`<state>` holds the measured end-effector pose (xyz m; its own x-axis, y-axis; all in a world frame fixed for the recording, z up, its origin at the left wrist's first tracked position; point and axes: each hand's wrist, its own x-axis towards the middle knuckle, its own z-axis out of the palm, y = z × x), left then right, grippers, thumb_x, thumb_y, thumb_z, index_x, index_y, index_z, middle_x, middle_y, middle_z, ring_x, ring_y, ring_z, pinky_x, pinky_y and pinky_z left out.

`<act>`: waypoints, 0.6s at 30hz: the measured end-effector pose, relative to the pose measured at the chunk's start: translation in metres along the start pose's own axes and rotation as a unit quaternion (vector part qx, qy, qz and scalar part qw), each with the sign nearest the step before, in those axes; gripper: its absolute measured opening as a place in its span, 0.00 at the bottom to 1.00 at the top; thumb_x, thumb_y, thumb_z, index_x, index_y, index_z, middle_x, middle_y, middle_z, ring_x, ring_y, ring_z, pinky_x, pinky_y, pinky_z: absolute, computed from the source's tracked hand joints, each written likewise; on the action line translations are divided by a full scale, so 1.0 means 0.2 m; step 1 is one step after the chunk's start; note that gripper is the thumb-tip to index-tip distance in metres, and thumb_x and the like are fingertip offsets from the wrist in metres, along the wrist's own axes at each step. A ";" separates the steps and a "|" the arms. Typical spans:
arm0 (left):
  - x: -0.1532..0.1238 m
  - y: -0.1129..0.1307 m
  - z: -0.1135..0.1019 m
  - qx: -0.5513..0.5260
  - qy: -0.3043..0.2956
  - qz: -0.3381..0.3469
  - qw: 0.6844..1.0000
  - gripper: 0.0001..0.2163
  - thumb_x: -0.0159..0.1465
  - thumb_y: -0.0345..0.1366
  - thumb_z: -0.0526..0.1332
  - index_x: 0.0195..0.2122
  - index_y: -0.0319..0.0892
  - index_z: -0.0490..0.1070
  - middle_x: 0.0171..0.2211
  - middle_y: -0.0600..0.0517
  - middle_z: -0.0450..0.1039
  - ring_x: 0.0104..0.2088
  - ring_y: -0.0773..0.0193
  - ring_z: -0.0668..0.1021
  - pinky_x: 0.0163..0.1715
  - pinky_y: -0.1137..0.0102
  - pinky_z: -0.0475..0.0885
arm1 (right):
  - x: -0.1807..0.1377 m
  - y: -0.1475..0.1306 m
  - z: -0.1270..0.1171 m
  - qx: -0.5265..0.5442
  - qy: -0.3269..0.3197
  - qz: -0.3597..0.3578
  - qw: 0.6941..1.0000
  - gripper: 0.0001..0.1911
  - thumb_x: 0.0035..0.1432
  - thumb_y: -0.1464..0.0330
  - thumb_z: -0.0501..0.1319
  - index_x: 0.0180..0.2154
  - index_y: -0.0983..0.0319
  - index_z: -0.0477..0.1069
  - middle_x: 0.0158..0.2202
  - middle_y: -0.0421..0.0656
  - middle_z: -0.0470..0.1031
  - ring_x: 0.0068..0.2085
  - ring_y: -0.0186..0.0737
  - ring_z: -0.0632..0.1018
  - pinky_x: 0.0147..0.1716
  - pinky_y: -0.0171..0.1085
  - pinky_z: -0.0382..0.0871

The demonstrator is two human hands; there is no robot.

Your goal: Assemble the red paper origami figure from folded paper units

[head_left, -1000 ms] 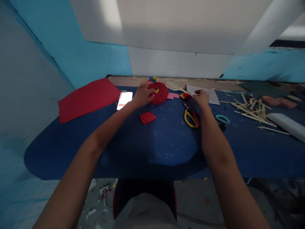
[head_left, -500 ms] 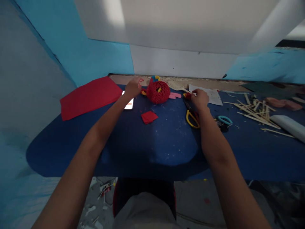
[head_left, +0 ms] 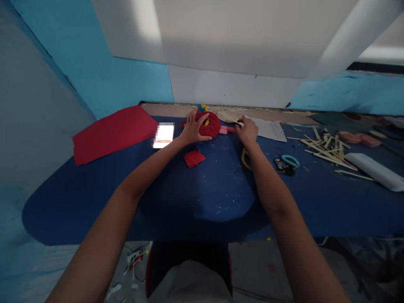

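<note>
A round red textured ball-like craft piece [head_left: 211,123] with yellow bits sits at the far middle of the blue table [head_left: 202,185]. My left hand [head_left: 191,128] cups its left side, fingers curled against it. My right hand [head_left: 246,131] rests just to its right, fingers bent down over small pink pieces [head_left: 226,130]; what it pinches is hidden. Yellow-handled scissors [head_left: 243,159] lie partly under my right wrist. A small folded red paper [head_left: 194,158] lies in front of the ball.
A lit phone [head_left: 164,134] and a large red sheet [head_left: 110,131] lie to the left. White paper [head_left: 268,128], teal-handled pliers [head_left: 288,161], a pile of wooden sticks [head_left: 328,147] and a white roll [head_left: 375,170] lie to the right. Blue and white walls stand behind.
My left hand came back from near the phone onto the red ball. My right hand shifted left, closer to the ball, covering more of the scissors.
</note>
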<state>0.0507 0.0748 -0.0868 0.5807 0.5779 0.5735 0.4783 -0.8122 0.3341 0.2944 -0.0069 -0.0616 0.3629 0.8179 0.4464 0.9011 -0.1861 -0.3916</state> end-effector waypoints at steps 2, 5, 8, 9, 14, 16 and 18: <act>0.03 0.01 0.01 -0.003 -0.001 0.001 1.000 0.47 0.45 0.56 0.74 0.63 0.43 0.60 0.69 0.35 0.42 0.70 0.33 0.45 0.67 0.42 0.44 | 0.00 0.05 -0.01 0.010 0.004 0.014 1.000 0.19 0.58 0.68 0.56 0.49 0.65 0.74 0.51 0.56 0.76 0.53 0.55 0.75 0.53 0.51 0.67; 0.03 0.03 0.01 0.000 -0.001 -0.016 1.000 0.42 0.49 0.52 0.73 0.62 0.41 0.62 0.67 0.34 0.48 0.70 0.36 0.49 0.67 0.45 0.49 | 0.00 0.13 -0.01 0.028 -0.009 0.043 0.999 0.21 0.58 0.68 0.54 0.51 0.65 0.73 0.50 0.55 0.77 0.51 0.52 0.76 0.51 0.48 0.68; 0.03 0.07 -0.01 0.006 -0.001 -0.031 0.999 0.38 0.51 0.46 0.73 0.61 0.41 0.62 0.65 0.35 0.55 0.68 0.41 0.56 0.66 0.48 0.53 | 0.01 0.16 -0.02 0.026 0.001 0.064 0.998 0.21 0.58 0.67 0.53 0.50 0.65 0.73 0.51 0.55 0.76 0.51 0.52 0.74 0.51 0.47 0.67; 0.03 0.08 -0.02 0.007 -0.003 -0.035 0.999 0.37 0.51 0.45 0.73 0.60 0.41 0.63 0.64 0.36 0.57 0.68 0.42 0.57 0.66 0.48 0.53 | 0.01 0.17 -0.02 0.024 0.010 0.067 0.997 0.22 0.57 0.66 0.53 0.51 0.64 0.73 0.52 0.56 0.75 0.52 0.53 0.73 0.52 0.48 0.66; 0.07 0.10 -0.09 -0.012 0.005 -0.079 0.997 0.25 0.54 0.39 0.68 0.52 0.41 0.68 0.58 0.39 0.67 0.62 0.49 0.67 0.63 0.55 0.60 | 0.00 0.18 -0.01 0.015 0.033 0.099 0.994 0.26 0.55 0.64 0.57 0.55 0.65 0.68 0.57 0.57 0.70 0.56 0.57 0.69 0.54 0.52 0.63; 0.09 0.09 -0.12 -0.035 0.025 -0.089 0.995 0.19 0.57 0.38 0.65 0.49 0.41 0.69 0.53 0.41 0.71 0.58 0.52 0.70 0.60 0.57 0.63 | -0.01 0.20 0.00 0.017 0.024 0.114 0.993 0.27 0.55 0.65 0.57 0.56 0.65 0.67 0.57 0.58 0.69 0.56 0.58 0.69 0.54 0.52 0.63; 0.10 0.06 -0.13 -0.059 0.041 -0.096 0.993 0.18 0.58 0.37 0.63 0.50 0.41 0.68 0.54 0.40 0.71 0.57 0.52 0.72 0.58 0.56 0.65 | -0.02 0.21 -0.01 0.019 0.026 0.116 0.993 0.26 0.56 0.66 0.57 0.56 0.66 0.67 0.58 0.59 0.68 0.57 0.59 0.69 0.55 0.53 0.62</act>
<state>0.0509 0.0739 -0.0520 0.4293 0.7182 0.5476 0.4909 -0.6945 0.5261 0.3319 -0.0194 -0.0791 0.5724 0.7265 0.3803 0.7825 -0.3453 -0.5181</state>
